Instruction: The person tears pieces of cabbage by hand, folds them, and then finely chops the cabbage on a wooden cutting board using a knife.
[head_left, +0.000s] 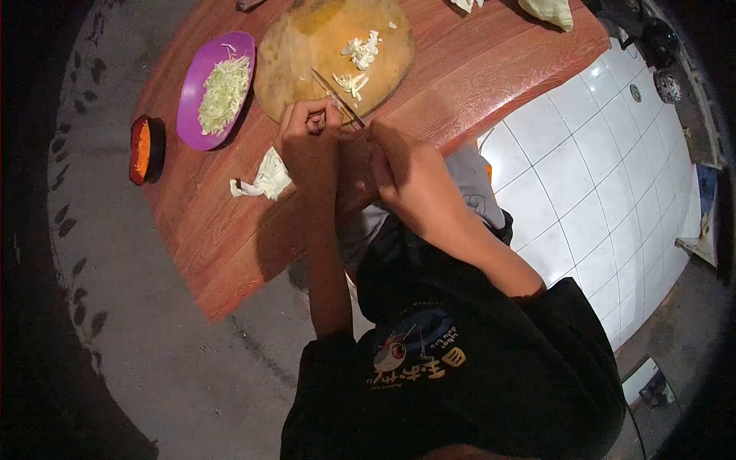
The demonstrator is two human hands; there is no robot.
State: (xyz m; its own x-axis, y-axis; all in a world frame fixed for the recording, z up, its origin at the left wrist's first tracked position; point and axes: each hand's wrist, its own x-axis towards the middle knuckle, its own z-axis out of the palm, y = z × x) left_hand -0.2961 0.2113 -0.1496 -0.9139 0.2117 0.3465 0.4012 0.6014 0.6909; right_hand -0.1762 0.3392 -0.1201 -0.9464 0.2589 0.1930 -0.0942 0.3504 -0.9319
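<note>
A reddish wooden table [230,222] stands on a grey floor beside white tiles, seen from the head camera looking down over the person's black shirt. The round board [307,54] is the landmark: cut cabbage [360,52] lies on it, a purple plate [192,92] of shreds sits just left of it, and a small bowl [146,149] of orange stuff sits further left. A cabbage scrap [268,176] lies on the table below the board. At the board's near edge the left hand [310,138] is closed, apparently on the handle of the knife [337,96], whose blade slants onto the board; the right hand [406,172] is curled just beside it, touching. To cut well, keep the tip down and the fingertips tucked. The handle and whatever the right hand holds are hidden; shadow blurs both grips.
</note>
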